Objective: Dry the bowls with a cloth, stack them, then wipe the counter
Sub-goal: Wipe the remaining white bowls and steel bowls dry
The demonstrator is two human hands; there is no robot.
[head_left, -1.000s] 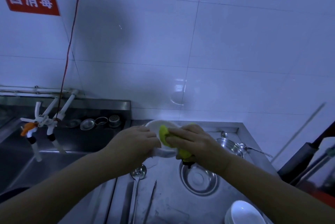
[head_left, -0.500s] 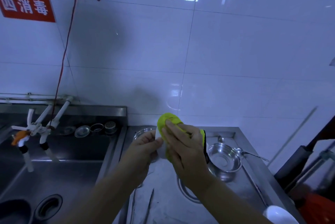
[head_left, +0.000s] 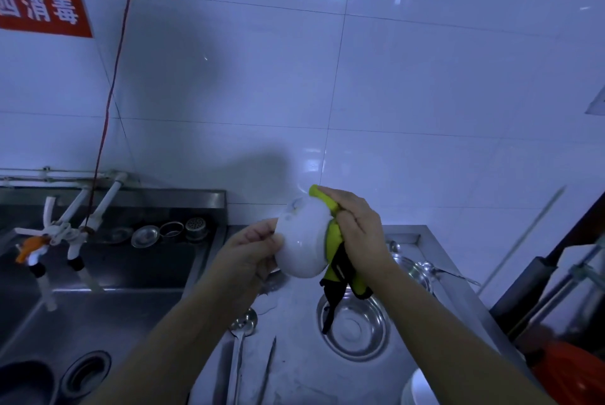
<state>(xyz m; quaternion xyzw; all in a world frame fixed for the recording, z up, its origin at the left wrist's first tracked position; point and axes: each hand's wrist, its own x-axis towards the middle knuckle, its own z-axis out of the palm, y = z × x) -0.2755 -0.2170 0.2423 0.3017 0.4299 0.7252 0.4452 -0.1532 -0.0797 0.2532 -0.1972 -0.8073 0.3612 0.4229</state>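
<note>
Two hands: both busy above the counter (head_left: 294, 368)
Left hand (head_left: 252, 249): grips white bowl (head_left: 302, 241), its outside facing the camera
Right hand (head_left: 358, 224): presses yellow-green cloth (head_left: 332, 234) against the bowl's rim side

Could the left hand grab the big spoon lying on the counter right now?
Probably not yet: the left hand is busy holding the white bowl. The ladle lies just below it with nothing on top, so once the bowl is put down, it looks easy to grab.
</note>
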